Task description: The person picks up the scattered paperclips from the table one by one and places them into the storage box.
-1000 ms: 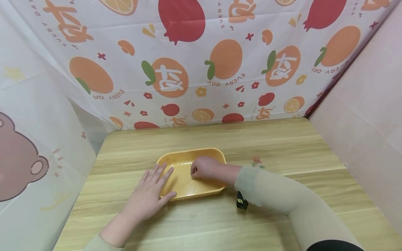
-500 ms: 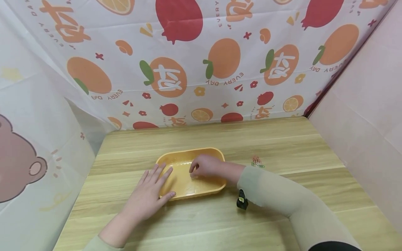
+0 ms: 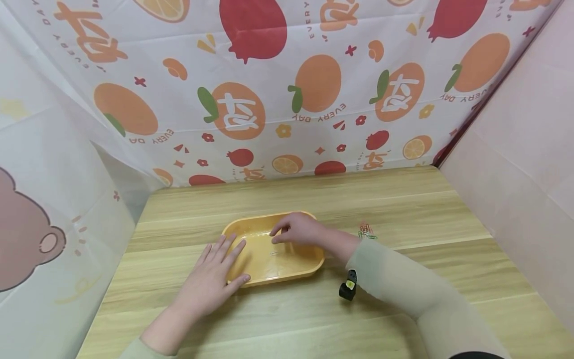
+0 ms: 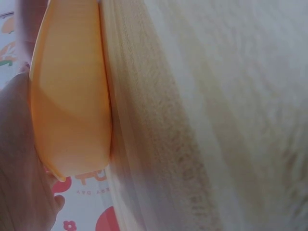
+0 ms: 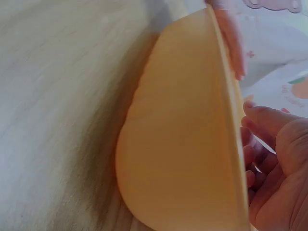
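Note:
A shallow yellow plastic tray (image 3: 255,279) sits on the wooden table. My left hand (image 3: 211,279) rests on its left end, fingers spread over the rim and thumb at the near edge. Above the tray's right half hovers my right hand (image 3: 298,230), thumb and index finger apart with nothing seen between them. On the tray floor, just below those fingertips, lies a tiny pale object (image 3: 273,253), too small to identify for sure. To the right of the tray is a small pile of red, white and green paper clips (image 3: 365,231). Both wrist views show mostly the tray's outer side (image 4: 72,96).
A fruit-printed cloth (image 3: 278,99) hangs behind the table's far edge (image 3: 287,183). Pale cloth walls stand at left and right. A small black device (image 3: 348,286) is attached at the right wrist.
My right hand has risen from the tray floor and shifted slightly right, its pinching fingers parting. The tiny pale object now shows on the floor. The left hand stays on the rim.

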The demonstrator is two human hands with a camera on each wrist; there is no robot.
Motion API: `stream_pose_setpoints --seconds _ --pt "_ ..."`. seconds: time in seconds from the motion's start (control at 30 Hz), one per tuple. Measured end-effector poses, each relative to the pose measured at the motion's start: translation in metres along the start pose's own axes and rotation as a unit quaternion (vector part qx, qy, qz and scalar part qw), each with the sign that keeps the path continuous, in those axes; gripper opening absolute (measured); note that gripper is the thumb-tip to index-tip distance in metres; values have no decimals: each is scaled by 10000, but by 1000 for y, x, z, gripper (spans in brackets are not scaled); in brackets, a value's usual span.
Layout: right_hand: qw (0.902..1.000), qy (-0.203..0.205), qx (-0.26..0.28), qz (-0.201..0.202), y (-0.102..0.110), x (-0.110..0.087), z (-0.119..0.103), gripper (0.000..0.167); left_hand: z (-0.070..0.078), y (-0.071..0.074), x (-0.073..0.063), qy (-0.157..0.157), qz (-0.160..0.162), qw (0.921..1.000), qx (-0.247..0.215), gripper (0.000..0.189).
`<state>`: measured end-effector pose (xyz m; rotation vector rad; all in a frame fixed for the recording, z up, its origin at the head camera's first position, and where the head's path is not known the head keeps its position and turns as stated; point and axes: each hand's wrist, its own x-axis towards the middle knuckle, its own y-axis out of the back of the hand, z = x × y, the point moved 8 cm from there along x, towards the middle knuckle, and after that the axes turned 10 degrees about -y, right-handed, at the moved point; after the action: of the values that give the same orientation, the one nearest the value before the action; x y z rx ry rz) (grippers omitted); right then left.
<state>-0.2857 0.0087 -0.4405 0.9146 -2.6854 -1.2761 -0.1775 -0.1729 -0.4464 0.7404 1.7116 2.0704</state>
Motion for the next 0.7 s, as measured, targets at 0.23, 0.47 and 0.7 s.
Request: stream_pose_setpoints --seconds 0.23,0.47,0.7 --pt "9964 -155 825 76 14 -10 7 23 0 0 -1 2 49 10000 -56 78" --pt "9893 -317 1400 260 28 -22 19 30 1 1 -1 5 91 9999 -100 78" --pt "9831 -447 1712 465 39 -35 33 31 1 1 0 -1 36 9999 -105 78"
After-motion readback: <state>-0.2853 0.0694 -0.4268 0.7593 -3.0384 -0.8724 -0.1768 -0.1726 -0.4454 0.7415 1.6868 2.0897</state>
